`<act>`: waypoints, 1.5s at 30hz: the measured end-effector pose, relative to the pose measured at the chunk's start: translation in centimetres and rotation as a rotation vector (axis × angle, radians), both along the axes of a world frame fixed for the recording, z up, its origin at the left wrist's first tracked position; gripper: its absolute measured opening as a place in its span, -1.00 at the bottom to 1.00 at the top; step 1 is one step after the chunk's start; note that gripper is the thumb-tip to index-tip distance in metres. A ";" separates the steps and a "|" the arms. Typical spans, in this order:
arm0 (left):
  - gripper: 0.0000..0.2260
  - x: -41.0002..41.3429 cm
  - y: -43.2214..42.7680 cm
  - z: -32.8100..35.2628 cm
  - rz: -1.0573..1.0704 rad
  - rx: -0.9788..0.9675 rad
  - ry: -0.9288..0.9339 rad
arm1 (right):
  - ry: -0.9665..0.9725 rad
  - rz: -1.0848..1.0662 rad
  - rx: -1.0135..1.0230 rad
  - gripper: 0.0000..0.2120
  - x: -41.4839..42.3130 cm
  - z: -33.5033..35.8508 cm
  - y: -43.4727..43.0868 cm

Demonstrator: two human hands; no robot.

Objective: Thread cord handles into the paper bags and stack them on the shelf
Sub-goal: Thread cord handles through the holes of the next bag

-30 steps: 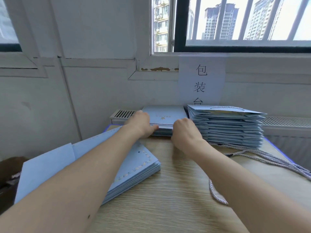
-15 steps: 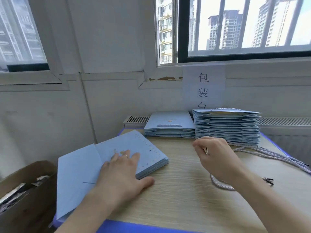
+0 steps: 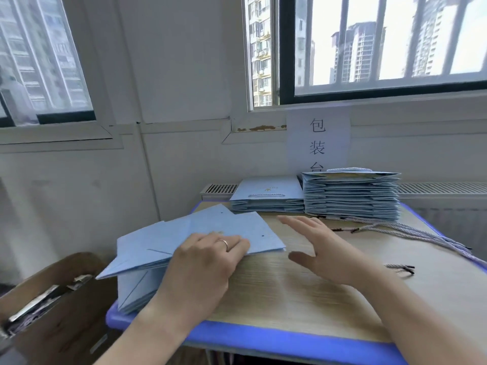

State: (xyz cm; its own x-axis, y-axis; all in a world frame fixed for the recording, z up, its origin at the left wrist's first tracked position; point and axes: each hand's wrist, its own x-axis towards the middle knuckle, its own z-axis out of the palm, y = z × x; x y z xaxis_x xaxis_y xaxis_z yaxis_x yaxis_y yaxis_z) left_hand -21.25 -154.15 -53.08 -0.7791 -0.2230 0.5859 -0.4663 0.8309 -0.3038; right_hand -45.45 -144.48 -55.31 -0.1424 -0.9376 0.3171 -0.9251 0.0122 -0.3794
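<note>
Bags (image 3: 350, 196) lie stacked on wood table (image 3: 303, 291) under windows (image 3: 382, 43).

A pale-blue top bag (image 3: 237, 233), folded flat, is sitting askew and tilted over the pile (image 3: 134, 288) of like bags at the table's (image 3: 290, 293) near-left corner. Its right end is sticking out past the pile, and small punched holes are showing open on its face. The left hand (image 3: 203, 262) is holding it, fingers curled over its near edge. At the far edge two stacks are lying side by side. The low stack (image 3: 266, 204) is showing a gold mark and a flat cord handle on top. The tall stack (image 3: 350, 198) is standing just right of it. Loose pale twisted cords (image 3: 411, 233) with dark tips are trailing from the tall stack's foot toward the right edge, and one short piece (image 3: 399, 267) is lying apart, nearer.
</note>
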 end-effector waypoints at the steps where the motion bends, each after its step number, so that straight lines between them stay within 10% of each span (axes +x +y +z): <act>1: -0.61 0.0 0.2 0.4 -0.046 -0.046 0.037 | -0.002 0.034 -0.036 -0.26 0.3 0.0 0.1; 10: -0.85 -0.6 1.4 7.1 -0.388 -0.422 0.286 | 0.161 0.170 -0.476 -0.46 2.9 0.8 2.1; 18: -0.37 -5.9 4.2 1.4 -0.613 0.411 0.672 | -0.046 0.015 -0.902 -0.85 5.4 0.6 4.1; 20: -0.26 -7.2 4.7 -0.7 -0.647 0.600 0.639 | 0.024 0.034 -0.901 -0.84 5.8 0.7 4.2; 23: -0.28 -8.5 4.0 -2.2 -0.670 0.618 0.580 | 0.007 0.120 -0.754 -0.23 5.9 1.0 4.9; 45: -0.50 -6.8 4.6 -2.6 -0.694 0.880 0.699 | -0.298 0.287 -0.521 -0.47 4.8 -0.3 3.6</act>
State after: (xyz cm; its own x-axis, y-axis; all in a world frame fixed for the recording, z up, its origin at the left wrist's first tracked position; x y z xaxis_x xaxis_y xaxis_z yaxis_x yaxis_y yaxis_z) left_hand -28.01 -149.54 -55.67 -0.4797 -0.4125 0.7744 0.2969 0.7542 0.5856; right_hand -40.63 -140.85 -55.57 -0.0614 -0.6864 0.7247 -0.7191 -0.4731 -0.5090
